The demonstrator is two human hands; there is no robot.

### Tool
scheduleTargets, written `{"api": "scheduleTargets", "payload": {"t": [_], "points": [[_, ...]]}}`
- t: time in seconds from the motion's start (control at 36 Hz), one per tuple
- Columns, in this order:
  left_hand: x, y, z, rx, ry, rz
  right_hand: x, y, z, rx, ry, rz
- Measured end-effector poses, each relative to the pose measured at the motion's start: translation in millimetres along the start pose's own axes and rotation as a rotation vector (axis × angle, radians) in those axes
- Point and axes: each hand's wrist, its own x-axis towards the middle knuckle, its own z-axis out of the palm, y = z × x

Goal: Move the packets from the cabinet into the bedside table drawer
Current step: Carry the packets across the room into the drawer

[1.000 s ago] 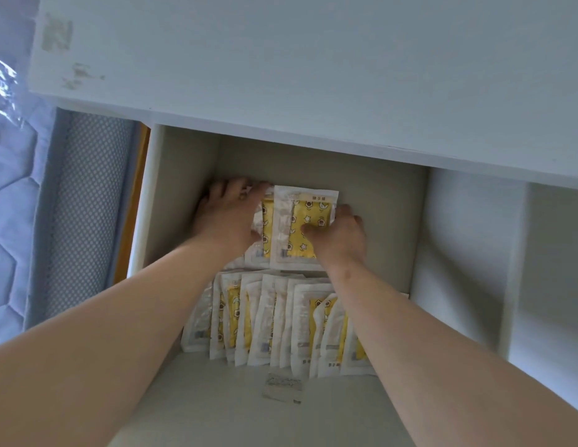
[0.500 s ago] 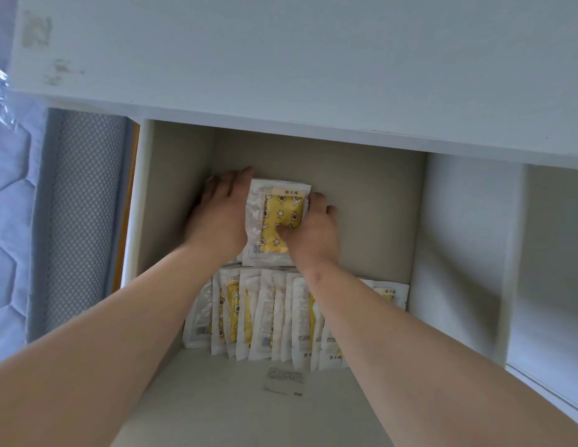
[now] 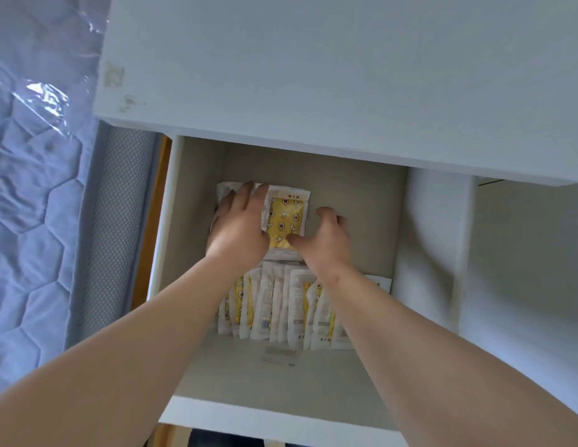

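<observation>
The bedside table drawer (image 3: 274,417) stands pulled out below me. At its back lies a small stack of white packets with yellow star-patterned contents (image 3: 286,217). My left hand (image 3: 240,227) rests flat on the left part of that stack, fingers straight. My right hand (image 3: 329,240) hovers just right of the stack with relaxed fingers, its thumb at the top packet's lower edge, holding nothing. A row of several more packets (image 3: 281,304) stands on edge nearer me, partly hidden by my forearms.
The white tabletop (image 3: 313,75) overhangs the back of the drawer. A mattress wrapped in plastic (image 3: 32,188) lies close on the left. A small paper label (image 3: 279,354) lies on the drawer floor in front of the packet row.
My right hand has come off the top packet and shifted to the right. The back stack has been pushed together and slightly left under my left hand.
</observation>
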Motion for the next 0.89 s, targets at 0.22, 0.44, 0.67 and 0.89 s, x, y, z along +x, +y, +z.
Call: {"api": "scheduleTargets", "payload": {"t": [0.22,0.44,0.67,0.89], "points": [[-56,31,-37,-0.078,-0.031,-0.026,-61,-16,-37,0.12,-0.003,0.042],[-134,64,-80,-0.238,0.004,-0.041,-157,-32,-87,0.2,-0.02,0.082],[-213,84,-119,-0.306,-0.004,0.002,-243,-43,-114,0.311,0.034,0.147],[-245,78,-143,-0.309,-0.054,0.119,-299,-57,-118,0.359,0.156,0.123]]}}
